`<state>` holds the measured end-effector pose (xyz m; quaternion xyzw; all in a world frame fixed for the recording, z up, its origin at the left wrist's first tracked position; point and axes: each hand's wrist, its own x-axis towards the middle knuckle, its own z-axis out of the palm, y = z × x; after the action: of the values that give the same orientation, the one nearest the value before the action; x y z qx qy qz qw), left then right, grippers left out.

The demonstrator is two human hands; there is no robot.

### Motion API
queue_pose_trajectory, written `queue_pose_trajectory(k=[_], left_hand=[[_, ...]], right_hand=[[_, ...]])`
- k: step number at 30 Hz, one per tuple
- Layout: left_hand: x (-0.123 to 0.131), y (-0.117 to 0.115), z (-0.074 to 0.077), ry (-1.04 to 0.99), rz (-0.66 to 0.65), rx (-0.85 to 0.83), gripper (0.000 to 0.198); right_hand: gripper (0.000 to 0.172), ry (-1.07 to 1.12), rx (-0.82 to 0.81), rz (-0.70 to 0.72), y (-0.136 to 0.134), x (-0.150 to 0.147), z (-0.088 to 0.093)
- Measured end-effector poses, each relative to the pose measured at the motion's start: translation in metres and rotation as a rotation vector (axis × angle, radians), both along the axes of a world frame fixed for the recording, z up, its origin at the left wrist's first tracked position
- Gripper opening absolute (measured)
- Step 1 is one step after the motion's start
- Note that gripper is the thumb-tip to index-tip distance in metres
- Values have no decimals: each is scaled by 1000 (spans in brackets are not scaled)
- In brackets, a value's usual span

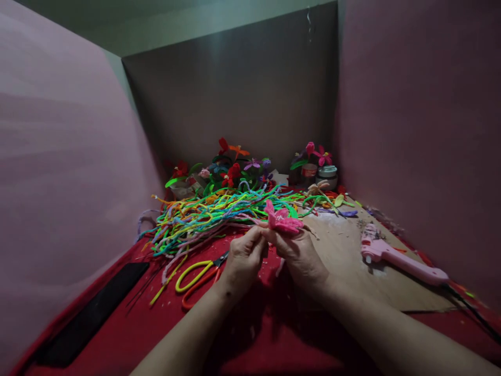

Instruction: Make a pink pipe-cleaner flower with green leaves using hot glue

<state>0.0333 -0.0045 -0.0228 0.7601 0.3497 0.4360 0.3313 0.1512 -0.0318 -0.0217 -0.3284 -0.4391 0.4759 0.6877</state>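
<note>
**Overall: Red Counter (133, 329), Pink Flower (282, 220) Grasped Above Its Middle**

Enclosed at left and right by pink side panels (58, 156), and at the back by a dark rear panel (235, 99). Laid flat on the counter at right: tan board (340, 271). Heaped at centre-left: multicoloured fuzzy strips (207, 214). Grouped behind the strips: artificial flowers (231, 175), red, orange and purple. Lying flat near the left edge: black slab (94, 316). Resting on the board: pink glue gun (403, 261), with cord trailing to lower right.

Pinched at the flower's base, fingertips together: left hand (243, 256), exact contact point hidden. Gripping the same base from the right: right hand (301, 256), with petals spread above the index finger. Placed beside the left wrist: scissors (217, 262), yellow and orange-red at the handles, partly covered by the left arm. Standing at rear right: lidded jar (327, 178). Scattered on red covering, smallest of all: pale specks.
</note>
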Motion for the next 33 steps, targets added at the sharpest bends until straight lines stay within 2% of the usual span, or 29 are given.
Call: queue_pose_trajectory(k=[2, 6, 9, 12, 14, 16, 18, 20, 23, 25, 27, 29, 30, 33], left_hand=[[0, -1, 5, -141, -121, -214, 28], [-4, 1, 7, -371, -366, -549, 23], [-7, 6, 3, -460, -526, -680, 21], [-8, 9, 3, -463, -610, -712, 22], [-8, 7, 7, -393, -601, -671, 26], [-9, 4, 15, -269, -514, -529, 29], [-10, 0, 23, -151, -354, -290, 25], [-11, -4, 28, -114, -174, -59, 18], [-13, -10, 28, -174, 16, 271, 30], [-12, -14, 27, -174, 39, 487, 42], [-11, -20, 28, -110, 22, 628, 42], [-10, -25, 32, -66, 21, 633, 24], [-9, -27, 34, -82, 15, 574, 14], [-10, -27, 40, -278, -11, 250, 4]], right_hand=[[18, -26, 20, 39, -2, -1, 3], [20, -83, 75, 79, -1, 0, -1], [18, -124, 115, 54, 0, 0, -4], [17, -148, 151, -10, -2, -1, -4], [24, -142, 160, 16, -4, -2, -1], [31, -137, 178, 21, -5, -1, 2], [27, -137, 204, -55, -5, 1, 4], [15, -139, 208, -168, -4, 4, 4], [13, -162, 177, -227, -2, 7, 2], [13, -169, 195, -196, -1, 6, 0], [14, -189, 243, -146, -2, 4, -2], [17, -219, 258, -142, -3, 2, -2], [20, -231, 252, -141, -5, 1, -2], [22, -257, 223, -75, -8, -1, -1]])
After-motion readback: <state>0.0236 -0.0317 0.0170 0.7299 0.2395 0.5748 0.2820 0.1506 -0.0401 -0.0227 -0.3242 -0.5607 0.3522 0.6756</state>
